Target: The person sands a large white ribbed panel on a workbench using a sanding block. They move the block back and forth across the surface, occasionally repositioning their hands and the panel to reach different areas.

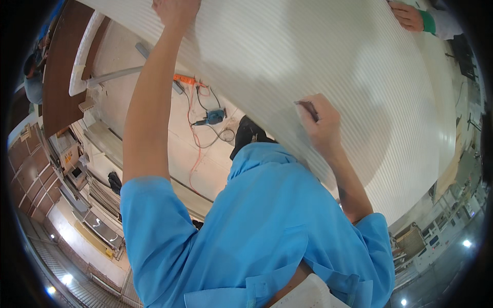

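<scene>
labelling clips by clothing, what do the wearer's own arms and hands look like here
Both arms come out of short bright blue sleeves that end above the elbow; the forearms are bare. The left hand and right hand wear no gloves, and no watch, ring or band shows on either.

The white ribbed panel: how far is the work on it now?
Done: I cannot tell; no finished mark shows on the white ribbed panel. In hand: the left hand holds its far part, the right hand presses a small dark tool on it. Left: cannot be judged.
</scene>
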{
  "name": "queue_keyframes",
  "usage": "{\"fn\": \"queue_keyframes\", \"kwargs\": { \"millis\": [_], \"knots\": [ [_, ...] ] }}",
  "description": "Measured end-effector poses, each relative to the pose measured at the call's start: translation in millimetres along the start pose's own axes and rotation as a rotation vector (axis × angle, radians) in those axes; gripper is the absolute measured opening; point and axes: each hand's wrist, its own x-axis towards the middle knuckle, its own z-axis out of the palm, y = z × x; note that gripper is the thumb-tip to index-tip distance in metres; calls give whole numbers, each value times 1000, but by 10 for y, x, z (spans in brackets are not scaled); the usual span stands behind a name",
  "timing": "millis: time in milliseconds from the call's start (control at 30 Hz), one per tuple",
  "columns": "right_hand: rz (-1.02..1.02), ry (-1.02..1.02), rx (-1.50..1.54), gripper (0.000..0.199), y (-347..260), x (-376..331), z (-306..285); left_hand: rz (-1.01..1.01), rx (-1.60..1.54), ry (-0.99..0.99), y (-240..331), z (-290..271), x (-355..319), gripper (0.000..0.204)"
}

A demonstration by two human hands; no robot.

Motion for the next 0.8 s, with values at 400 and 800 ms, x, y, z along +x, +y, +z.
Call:
{"fn": "queue_keyframes", "kwargs": {
  "millis": [400,800],
  "knots": [
    [-433,15,-539,12,-85,-378,565,-19,-586,-37,-764,-255,-252,46],
    [-729,34,-619,17,-1253,2481,2750,-458,-878,109,-1368,-808,-1513,41]
  ]
}}
